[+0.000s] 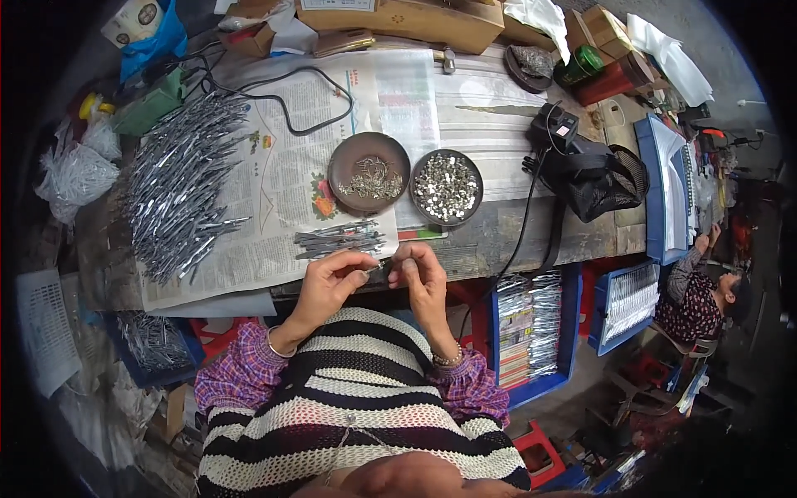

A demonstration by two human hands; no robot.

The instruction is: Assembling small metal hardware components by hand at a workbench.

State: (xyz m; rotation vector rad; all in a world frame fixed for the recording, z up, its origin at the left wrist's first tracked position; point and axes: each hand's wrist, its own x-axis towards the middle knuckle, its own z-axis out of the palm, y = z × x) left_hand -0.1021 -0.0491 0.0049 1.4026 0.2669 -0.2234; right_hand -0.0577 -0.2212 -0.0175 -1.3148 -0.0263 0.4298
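Note:
Thumb and fingertips of my left hand (324, 295) pinch a small, thin metal piece (381, 265) at the table's front edge. My right hand (422, 290) is closed at the other end of that piece, its fingertips bunched together; the exact grip there is partly hidden. Just beyond my hands lies a small bunch of slim grey metal strips (339, 239) on spread newspaper (286, 187). Farther off, a brown round dish (339, 170) holds small metal parts, and a dark dish (476, 170) beside it is full of small shiny round pieces.
A big heap of metal strips (183, 178) covers the left side. A black cable (286, 112) loops over the newspaper. At right lie a black mesh bag (610, 183) and a blue tray (660, 191). Blue crates (569, 332) stand below the table; another person (696, 290) sits at far right.

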